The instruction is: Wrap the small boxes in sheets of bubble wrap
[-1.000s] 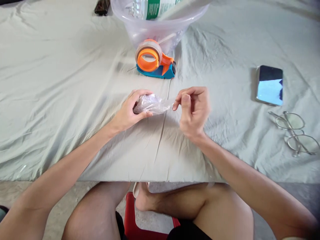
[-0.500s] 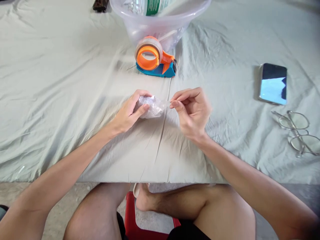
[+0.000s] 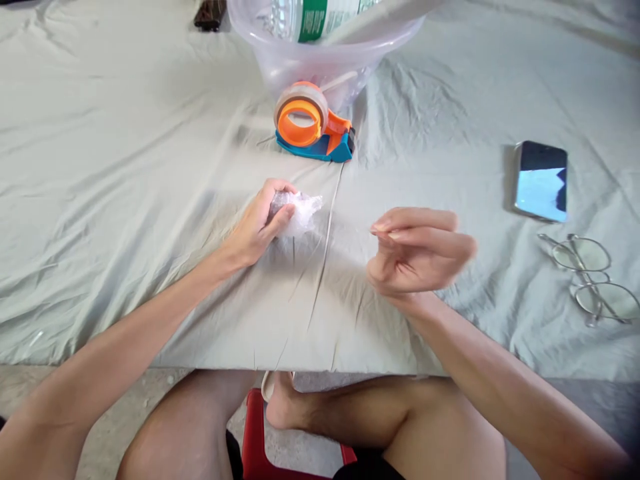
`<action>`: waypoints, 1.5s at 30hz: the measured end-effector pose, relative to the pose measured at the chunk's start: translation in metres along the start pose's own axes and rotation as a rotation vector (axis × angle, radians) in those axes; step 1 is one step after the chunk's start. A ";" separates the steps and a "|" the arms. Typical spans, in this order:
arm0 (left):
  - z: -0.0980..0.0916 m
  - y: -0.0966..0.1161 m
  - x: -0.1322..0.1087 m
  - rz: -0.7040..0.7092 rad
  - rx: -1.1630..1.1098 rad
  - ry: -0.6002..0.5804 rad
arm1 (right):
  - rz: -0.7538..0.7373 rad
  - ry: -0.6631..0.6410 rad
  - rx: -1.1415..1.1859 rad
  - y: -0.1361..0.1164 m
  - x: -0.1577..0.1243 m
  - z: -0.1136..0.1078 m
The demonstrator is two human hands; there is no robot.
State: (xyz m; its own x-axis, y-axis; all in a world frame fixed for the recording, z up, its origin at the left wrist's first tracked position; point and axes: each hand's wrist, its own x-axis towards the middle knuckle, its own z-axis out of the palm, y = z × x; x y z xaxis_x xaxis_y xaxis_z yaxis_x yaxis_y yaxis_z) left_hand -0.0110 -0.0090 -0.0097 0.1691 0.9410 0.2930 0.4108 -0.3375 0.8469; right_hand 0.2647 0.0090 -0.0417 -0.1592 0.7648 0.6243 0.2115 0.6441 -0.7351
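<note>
A small bundle of clear bubble wrap (image 3: pixel 303 212) is held in my left hand (image 3: pixel 263 220), thumb on the near side and fingers round the far side. Its loose, crumpled end points right; what lies inside, if anything, is hidden. My right hand (image 3: pixel 423 250) is raised to the right of the bundle, apart from it. Its thumb and fingertips are pinched together, slightly blurred, and I cannot make out whether something thin is between them. Beyond the bundle stands an orange and blue tape dispenser (image 3: pixel 315 150) carrying a roll of tape (image 3: pixel 283 100).
Behind the dispenser is a translucent plastic basin (image 3: pixel 280 57) holding a bottle with a green and white label (image 3: pixel 314 20). A phone (image 3: pixel 541 181) and eyeglasses (image 3: pixel 583 253) lie at right. A dark object (image 3: pixel 209 15) sits at far left. Wrinkled pale cloth (image 3: pixel 125 133) covers the table.
My right hand has come away from the end of the bubble wrap, moving right and slightly nearer me. My left hand keeps its hold. The view has shifted slightly.
</note>
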 end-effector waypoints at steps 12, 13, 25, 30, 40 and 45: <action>-0.002 -0.002 0.002 0.092 0.048 0.006 | -0.024 0.284 0.099 -0.033 0.040 0.027; -0.002 -0.003 0.002 0.095 0.043 0.009 | -0.036 0.281 0.114 -0.035 0.046 0.022; -0.003 -0.012 0.005 0.153 0.036 0.051 | 0.514 -0.450 -0.078 -0.146 -0.053 -0.106; -0.005 -0.013 0.005 0.165 0.039 0.022 | 0.525 -0.473 -0.242 -0.155 -0.111 -0.129; -0.009 -0.007 0.001 0.142 0.092 -0.032 | 0.167 -0.677 -0.468 -0.149 -0.119 -0.124; -0.008 0.002 0.001 0.128 0.103 -0.028 | 0.168 -0.782 -0.575 -0.157 -0.110 -0.123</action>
State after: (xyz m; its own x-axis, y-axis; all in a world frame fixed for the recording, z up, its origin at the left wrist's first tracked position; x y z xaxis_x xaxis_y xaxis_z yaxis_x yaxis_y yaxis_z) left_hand -0.0176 -0.0089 -0.0046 0.2498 0.8899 0.3817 0.4735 -0.4561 0.7535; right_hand 0.3672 -0.1777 0.0375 -0.6333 0.7736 0.0206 0.6936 0.5792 -0.4282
